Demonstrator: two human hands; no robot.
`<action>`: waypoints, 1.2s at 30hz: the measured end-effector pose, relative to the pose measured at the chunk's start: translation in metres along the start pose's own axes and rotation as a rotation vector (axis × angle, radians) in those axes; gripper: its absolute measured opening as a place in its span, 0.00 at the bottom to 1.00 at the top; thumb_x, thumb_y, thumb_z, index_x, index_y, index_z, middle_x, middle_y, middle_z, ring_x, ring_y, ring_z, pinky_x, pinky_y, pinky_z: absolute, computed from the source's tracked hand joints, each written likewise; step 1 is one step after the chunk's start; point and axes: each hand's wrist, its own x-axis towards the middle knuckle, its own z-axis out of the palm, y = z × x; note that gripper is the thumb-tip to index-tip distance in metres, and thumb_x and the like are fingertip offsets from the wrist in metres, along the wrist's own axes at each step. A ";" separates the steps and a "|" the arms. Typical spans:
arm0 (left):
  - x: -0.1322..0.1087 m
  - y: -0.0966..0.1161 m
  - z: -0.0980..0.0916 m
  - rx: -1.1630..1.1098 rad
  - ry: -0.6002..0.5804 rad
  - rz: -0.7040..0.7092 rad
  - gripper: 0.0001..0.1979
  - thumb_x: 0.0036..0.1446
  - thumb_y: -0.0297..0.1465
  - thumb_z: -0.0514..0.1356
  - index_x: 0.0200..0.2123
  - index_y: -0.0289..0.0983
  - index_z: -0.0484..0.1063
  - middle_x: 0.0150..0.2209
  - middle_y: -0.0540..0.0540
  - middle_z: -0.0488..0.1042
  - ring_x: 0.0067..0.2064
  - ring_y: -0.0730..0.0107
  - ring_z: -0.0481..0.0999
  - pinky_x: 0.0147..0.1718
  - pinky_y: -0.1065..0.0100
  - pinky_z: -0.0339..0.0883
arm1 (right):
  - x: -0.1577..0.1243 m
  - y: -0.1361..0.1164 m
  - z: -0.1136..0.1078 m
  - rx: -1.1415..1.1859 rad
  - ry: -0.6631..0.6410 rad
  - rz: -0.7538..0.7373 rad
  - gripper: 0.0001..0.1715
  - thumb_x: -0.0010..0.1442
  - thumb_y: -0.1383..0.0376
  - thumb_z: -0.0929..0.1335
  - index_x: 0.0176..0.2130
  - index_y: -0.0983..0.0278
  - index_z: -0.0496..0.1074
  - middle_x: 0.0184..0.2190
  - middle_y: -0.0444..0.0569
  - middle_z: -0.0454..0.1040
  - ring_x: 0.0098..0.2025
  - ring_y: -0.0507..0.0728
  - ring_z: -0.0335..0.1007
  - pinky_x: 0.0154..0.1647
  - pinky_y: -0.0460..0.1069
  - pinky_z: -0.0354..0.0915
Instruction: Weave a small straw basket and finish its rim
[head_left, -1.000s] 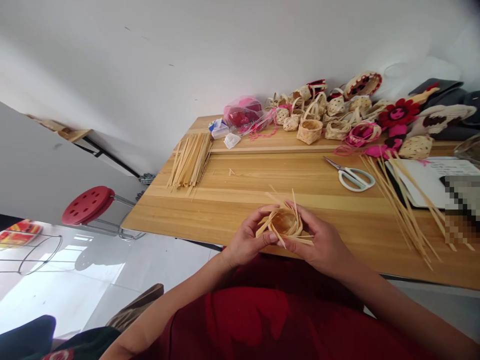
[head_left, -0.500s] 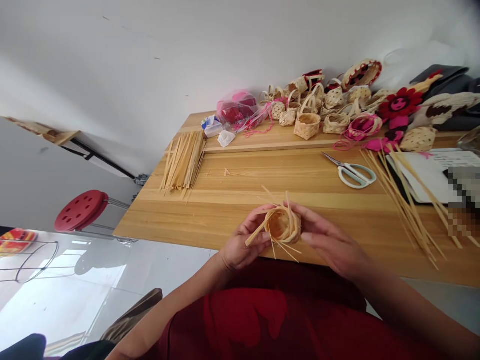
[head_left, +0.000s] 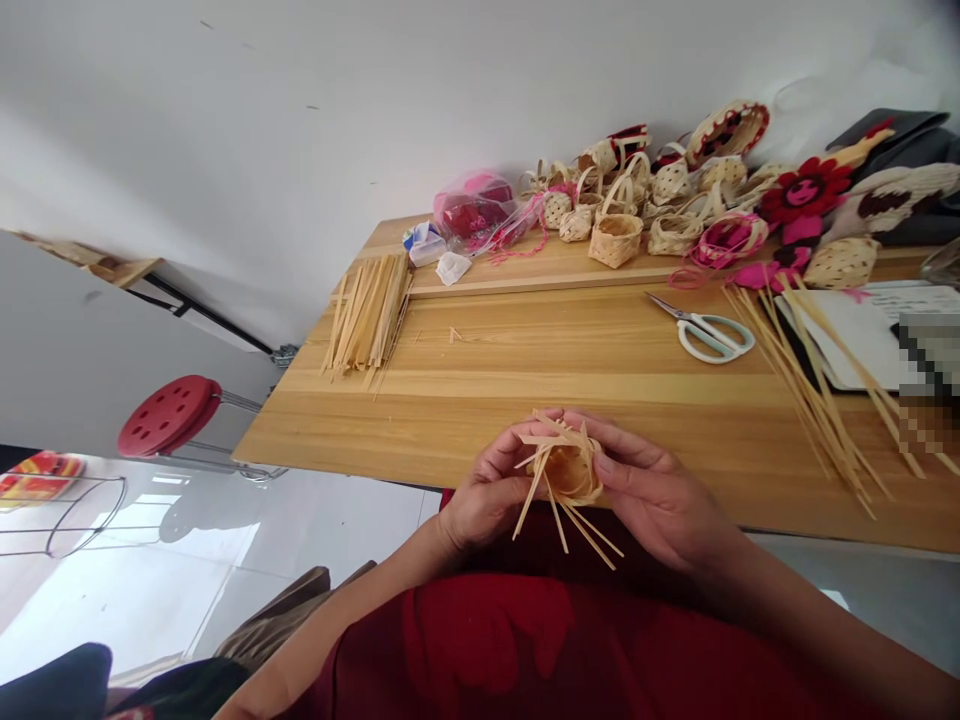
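A small woven basket of pale strips is held between my two hands, just off the table's near edge. Its mouth faces me, and several loose strip ends stick out around the rim, mostly downward. My left hand grips the basket's left side, with its thumb at the lower rim and its fingers curled behind. On the opposite side, my right hand has its thumb on the rim and its fingers round the back. Both hands hide much of the outer wall.
On the wooden table lie a bundle of flat strips at left, scissors and thin strips at right. Finished small baskets crowd the back, near a pink bag. A red stool stands left.
The basket has turned and tilted in my hands, so its loose ends now point more downward. My right thumb has come onto the rim. The view has shifted slightly.
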 end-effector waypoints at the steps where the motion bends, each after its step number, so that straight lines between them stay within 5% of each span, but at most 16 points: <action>1: -0.001 0.000 0.000 0.003 -0.001 0.000 0.24 0.53 0.26 0.72 0.53 0.46 0.78 0.62 0.44 0.75 0.58 0.55 0.77 0.56 0.57 0.71 | -0.001 0.001 0.002 0.018 0.006 0.018 0.15 0.62 0.60 0.77 0.49 0.47 0.84 0.62 0.45 0.78 0.68 0.66 0.70 0.70 0.65 0.63; 10: -0.008 0.005 0.007 0.040 0.039 0.103 0.23 0.54 0.27 0.73 0.53 0.47 0.78 0.71 0.47 0.64 0.71 0.50 0.64 0.62 0.57 0.68 | -0.004 0.000 0.010 -0.294 0.289 -0.160 0.19 0.58 0.56 0.80 0.48 0.53 0.80 0.48 0.47 0.83 0.51 0.59 0.79 0.53 0.55 0.76; 15: -0.006 0.010 0.006 -0.013 0.066 0.076 0.19 0.51 0.27 0.72 0.47 0.44 0.80 0.72 0.48 0.62 0.71 0.50 0.65 0.63 0.57 0.67 | -0.006 -0.005 0.008 -0.364 0.202 -0.190 0.14 0.60 0.57 0.78 0.45 0.56 0.78 0.51 0.49 0.82 0.53 0.60 0.80 0.55 0.56 0.77; 21: 0.002 0.027 0.005 -0.171 -0.020 -0.078 0.26 0.58 0.39 0.65 0.59 0.43 0.73 0.63 0.40 0.72 0.57 0.50 0.75 0.48 0.56 0.75 | -0.008 -0.010 -0.002 -0.779 0.074 -0.482 0.16 0.64 0.66 0.75 0.50 0.50 0.77 0.63 0.49 0.76 0.68 0.65 0.69 0.68 0.64 0.68; 24: 0.003 0.035 0.012 -0.096 0.039 -0.092 0.22 0.63 0.43 0.66 0.56 0.40 0.75 0.53 0.41 0.75 0.48 0.60 0.77 0.44 0.63 0.75 | -0.009 -0.011 -0.005 -0.953 0.024 -0.562 0.17 0.63 0.69 0.75 0.49 0.49 0.78 0.63 0.48 0.76 0.64 0.66 0.74 0.62 0.64 0.72; 27: 0.003 0.039 0.021 -0.016 0.060 -0.101 0.23 0.56 0.32 0.72 0.54 0.41 0.75 0.47 0.45 0.76 0.43 0.67 0.77 0.43 0.67 0.72 | -0.007 -0.015 -0.006 -1.112 0.025 -0.700 0.22 0.63 0.71 0.75 0.51 0.47 0.79 0.62 0.48 0.77 0.59 0.65 0.78 0.58 0.62 0.75; 33: 0.008 0.040 0.027 -0.012 0.035 -0.076 0.20 0.54 0.28 0.71 0.50 0.41 0.74 0.56 0.44 0.73 0.48 0.64 0.76 0.47 0.64 0.70 | -0.004 -0.025 -0.006 -1.238 -0.011 -0.815 0.29 0.62 0.73 0.74 0.55 0.45 0.77 0.56 0.47 0.80 0.53 0.65 0.80 0.51 0.62 0.77; 36: 0.011 0.039 0.027 -0.036 -0.001 -0.156 0.22 0.56 0.30 0.68 0.53 0.43 0.71 0.48 0.45 0.74 0.41 0.67 0.75 0.43 0.66 0.68 | -0.003 -0.027 -0.004 -1.270 -0.005 -0.848 0.28 0.62 0.74 0.74 0.55 0.46 0.78 0.49 0.48 0.81 0.48 0.64 0.81 0.46 0.61 0.78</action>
